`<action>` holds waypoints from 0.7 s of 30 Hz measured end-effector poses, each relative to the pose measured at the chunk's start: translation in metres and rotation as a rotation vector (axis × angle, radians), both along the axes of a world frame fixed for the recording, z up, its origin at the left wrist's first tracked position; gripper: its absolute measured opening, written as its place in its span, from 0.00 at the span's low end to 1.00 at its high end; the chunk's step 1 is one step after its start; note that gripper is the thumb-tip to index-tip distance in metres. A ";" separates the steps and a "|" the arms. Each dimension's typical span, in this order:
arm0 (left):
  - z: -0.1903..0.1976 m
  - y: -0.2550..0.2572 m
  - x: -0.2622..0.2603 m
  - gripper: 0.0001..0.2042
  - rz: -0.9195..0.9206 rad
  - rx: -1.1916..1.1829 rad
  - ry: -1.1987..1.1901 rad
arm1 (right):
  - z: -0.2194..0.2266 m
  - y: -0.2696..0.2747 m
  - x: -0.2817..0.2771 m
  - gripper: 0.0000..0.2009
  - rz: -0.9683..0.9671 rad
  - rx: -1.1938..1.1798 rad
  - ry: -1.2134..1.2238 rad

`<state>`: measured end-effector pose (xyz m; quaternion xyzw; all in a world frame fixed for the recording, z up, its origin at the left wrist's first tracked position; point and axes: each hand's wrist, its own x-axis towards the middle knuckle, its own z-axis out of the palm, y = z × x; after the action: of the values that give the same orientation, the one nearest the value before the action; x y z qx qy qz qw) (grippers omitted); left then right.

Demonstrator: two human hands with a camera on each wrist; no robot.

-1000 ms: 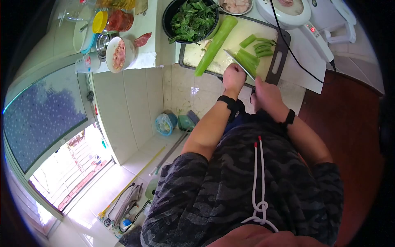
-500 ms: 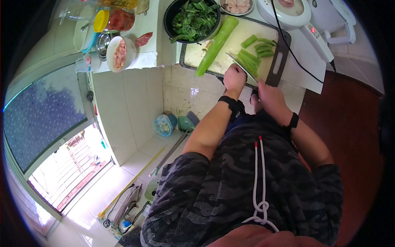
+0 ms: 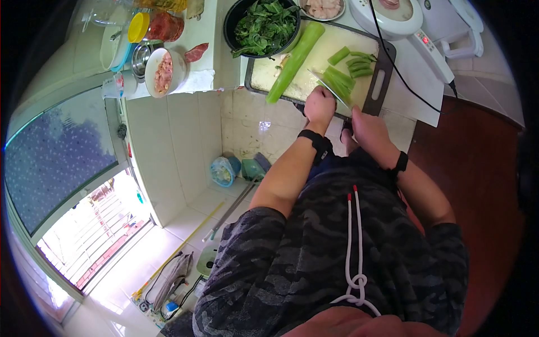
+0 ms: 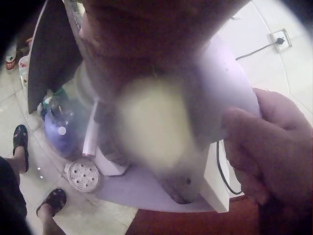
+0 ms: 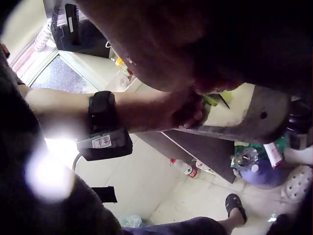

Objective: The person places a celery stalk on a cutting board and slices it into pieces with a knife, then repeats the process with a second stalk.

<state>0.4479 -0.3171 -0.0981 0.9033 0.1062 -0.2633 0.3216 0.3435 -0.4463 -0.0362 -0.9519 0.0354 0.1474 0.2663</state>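
Observation:
On a pale cutting board lie cut green stalk pieces and one long green stalk. The right hand grips the handle of a knife, whose blade slants along the near side of the pieces. At the board's near edge the left hand has curled fingers against the pieces, its fingertips mostly hidden. In the left wrist view the right hand holds the blurred blade. The left hand appears beside the green pieces in the right wrist view.
A black pot of leafy greens stands behind the board, beside a plate of pale meat. A white appliance and its black cable are at the right. A bowl of chopped meat sits left.
The right hand and the knife have shifted slightly toward the body and to the right. The left hand and the green pieces stay nearly in place.

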 end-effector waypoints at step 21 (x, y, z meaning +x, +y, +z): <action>-0.004 0.004 0.001 0.17 -0.026 -0.088 0.021 | 0.001 -0.003 -0.003 0.07 0.006 0.000 -0.029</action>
<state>0.4493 -0.3127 -0.1023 0.8868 0.0860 -0.2812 0.3565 0.3406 -0.4494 -0.0353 -0.9541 0.0288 0.1342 0.2661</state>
